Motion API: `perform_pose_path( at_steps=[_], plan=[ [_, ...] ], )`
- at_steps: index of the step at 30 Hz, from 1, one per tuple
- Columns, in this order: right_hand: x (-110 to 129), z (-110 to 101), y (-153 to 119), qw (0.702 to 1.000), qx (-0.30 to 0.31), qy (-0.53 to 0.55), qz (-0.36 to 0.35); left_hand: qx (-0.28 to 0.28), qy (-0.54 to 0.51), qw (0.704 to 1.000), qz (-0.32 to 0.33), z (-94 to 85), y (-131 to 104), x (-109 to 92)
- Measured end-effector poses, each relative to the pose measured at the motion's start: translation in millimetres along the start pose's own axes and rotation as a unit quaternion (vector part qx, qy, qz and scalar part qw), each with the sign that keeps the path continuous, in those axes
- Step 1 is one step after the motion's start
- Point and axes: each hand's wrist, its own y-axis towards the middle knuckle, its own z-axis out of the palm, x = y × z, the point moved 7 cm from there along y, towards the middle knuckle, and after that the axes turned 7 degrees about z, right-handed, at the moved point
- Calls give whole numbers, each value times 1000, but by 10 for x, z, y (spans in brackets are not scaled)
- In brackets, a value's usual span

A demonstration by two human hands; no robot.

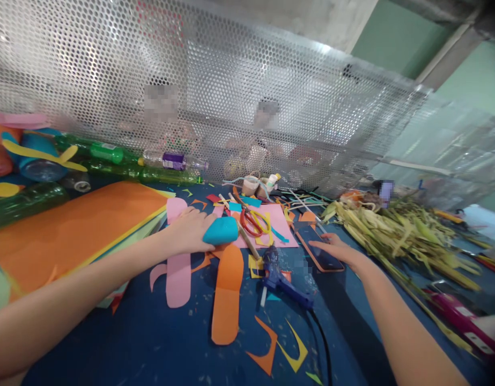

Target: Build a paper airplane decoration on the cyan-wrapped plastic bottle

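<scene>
My left hand point(191, 230) reaches over the blue table and has its fingers on a rounded blue piece point(222, 230). Under that wrist lies a long pink strip point(178, 284), and an orange strip point(226, 316) lies just right of it. My right hand point(333, 246) has its fingers spread, with fingertips at the screen of a phone point(319, 249) lying flat. Between the hands are a blue glue gun point(285, 284), red-handled scissors point(252, 222), a yellow-handled pair beside them and a pink sheet point(285, 222).
Orange sheets point(90, 220) are stacked at left, with green bottles point(118, 169) behind. Dry husks point(376, 236) spread at right. A perforated metal screen point(231, 96) stands behind the table, with people beyond it. The glue gun's black cord point(323, 338) runs toward the front edge.
</scene>
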Motion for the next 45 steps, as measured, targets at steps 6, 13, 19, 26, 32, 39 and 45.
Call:
perform_pose_path(
  at_steps=[6,13,19,26,32,39,45],
  plan=[
    [-29,-79,-159,998,45,27,-24,5,3,1000,-5,2,4,-1],
    [-85,-132,-227,996,47,79,-14,5,8,1000,-2,4,-4,-6],
    [-107,-242,-210,993,-7,119,9,0,-6,1000,11,-39,-1,-38],
    [273,-325,-378,990,-76,100,-70,2,-10,1000,1,-7,5,-10],
    [945,-184,-965,964,-53,26,-260,9,-1,1000,5,-6,2,-17],
    [1130,413,-1797,930,37,-163,-326,4,-12,1000,11,6,4,-17],
    [851,887,-2171,862,-106,-354,-347,-15,-9,1000,15,-10,0,-25]
  ],
)
